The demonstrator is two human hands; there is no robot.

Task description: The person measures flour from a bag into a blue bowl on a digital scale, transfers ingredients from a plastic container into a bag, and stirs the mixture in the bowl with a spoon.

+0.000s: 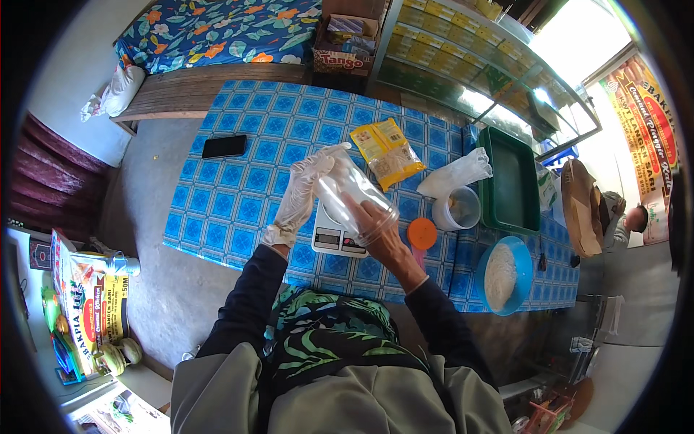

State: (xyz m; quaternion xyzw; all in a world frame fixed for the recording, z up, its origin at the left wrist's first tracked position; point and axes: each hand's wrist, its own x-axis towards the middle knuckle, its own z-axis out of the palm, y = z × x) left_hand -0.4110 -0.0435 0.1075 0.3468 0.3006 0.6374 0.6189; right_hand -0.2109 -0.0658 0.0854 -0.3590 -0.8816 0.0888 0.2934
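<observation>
My left hand (303,187), in a thin whitish disposable glove, grips the closed end of a clear plastic jar (344,182). The jar is tilted, its mouth towards me at the lower right. My right hand (379,233) is bare and at that mouth; its fingers show through the clear wall, but I cannot tell whether they are inside or behind it. Below the jar sits a white digital kitchen scale (339,241), partly hidden by it. An orange round lid (422,233) lies right of my right hand, over a pink item (418,257).
Beyond the jar lies a yellow packet (387,149). To its right are a plastic bag of white contents (455,173), a translucent tub (442,217), green trays (534,190) and a blue bowl of white powder (520,276). A phone (224,146) lies left. Another person (618,217) is far right.
</observation>
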